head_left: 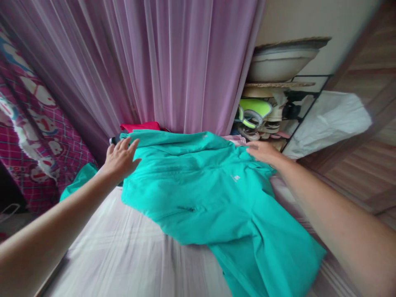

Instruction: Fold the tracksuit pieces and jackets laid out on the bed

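Turquoise fabric: the jacket lies across the striped sheet, 1 sleeve toward the near edge. I judge it light, soft, slippery, best taken by hem and collar. Its chest logo is unreadable on my feed. My left hand spreads wide over the hem; my right hand touches the collar end, gripping or not I can't tell.

Your left forearm, 8 o'clock, and right forearm, 4 o'clock, are bare, tapering wristward. Left hand, 9 o'clock, right hand, 3 o'clock: also bare.
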The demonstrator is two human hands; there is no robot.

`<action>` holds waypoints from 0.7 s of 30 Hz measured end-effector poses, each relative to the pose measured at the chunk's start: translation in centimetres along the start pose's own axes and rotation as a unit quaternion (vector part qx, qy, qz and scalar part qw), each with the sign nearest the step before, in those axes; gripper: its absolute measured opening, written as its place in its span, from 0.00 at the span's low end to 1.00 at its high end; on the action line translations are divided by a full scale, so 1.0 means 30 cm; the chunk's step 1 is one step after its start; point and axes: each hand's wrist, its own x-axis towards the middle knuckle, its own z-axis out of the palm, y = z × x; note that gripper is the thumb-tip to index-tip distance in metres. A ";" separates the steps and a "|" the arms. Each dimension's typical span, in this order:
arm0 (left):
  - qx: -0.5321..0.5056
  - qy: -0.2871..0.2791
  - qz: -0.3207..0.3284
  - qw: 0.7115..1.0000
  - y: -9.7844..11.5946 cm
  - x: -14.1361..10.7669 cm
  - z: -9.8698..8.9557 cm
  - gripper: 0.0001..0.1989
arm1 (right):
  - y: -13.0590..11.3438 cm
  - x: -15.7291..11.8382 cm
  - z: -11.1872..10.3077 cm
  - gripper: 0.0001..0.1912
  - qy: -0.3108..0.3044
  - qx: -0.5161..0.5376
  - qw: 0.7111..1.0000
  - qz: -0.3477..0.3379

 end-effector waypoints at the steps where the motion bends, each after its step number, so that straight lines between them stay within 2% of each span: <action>1: -0.008 -0.019 -0.004 1.000 -0.017 -0.080 0.045 0.32 | 0.031 -0.071 -0.003 0.18 -0.021 -0.018 1.000 0.010; 3: -0.052 -0.042 -0.065 0.996 -0.058 -0.240 0.123 0.33 | 0.092 -0.225 -0.017 0.17 -0.042 -0.030 0.998 0.035; 5: -0.120 -0.079 -0.163 0.976 -0.093 -0.372 0.181 0.36 | 0.138 -0.376 -0.038 0.18 -0.023 -0.020 0.998 0.057; 8: -0.256 -0.140 -0.239 0.926 -0.107 -0.481 0.230 0.35 | 0.168 -0.570 -0.076 0.19 0.000 -0.031 0.994 0.107; 12: -0.422 -0.136 -0.286 0.850 -0.055 -0.488 0.242 0.31 | 0.160 -0.744 -0.106 0.23 -0.024 -0.014 0.989 0.148; 15: -0.504 -0.129 -0.352 0.778 -0.013 -0.469 0.231 0.33 | 0.160 -0.831 -0.111 0.24 -0.069 0.083 0.984 0.143; 17: -0.522 -0.129 -0.373 0.756 -0.007 -0.465 0.221 0.33 | 0.174 -0.873 -0.110 0.22 -0.120 0.157 0.972 0.129; 19: -0.530 -0.128 -0.374 0.750 -0.017 -0.466 0.209 0.33 | 0.198 -0.898 -0.111 0.21 -0.164 0.197 0.960 0.112; 21: -0.539 -0.128 -0.368 0.747 -0.033 -0.466 0.191 0.32 | 0.222 -0.905 -0.113 0.21 -0.182 0.204 0.957 0.095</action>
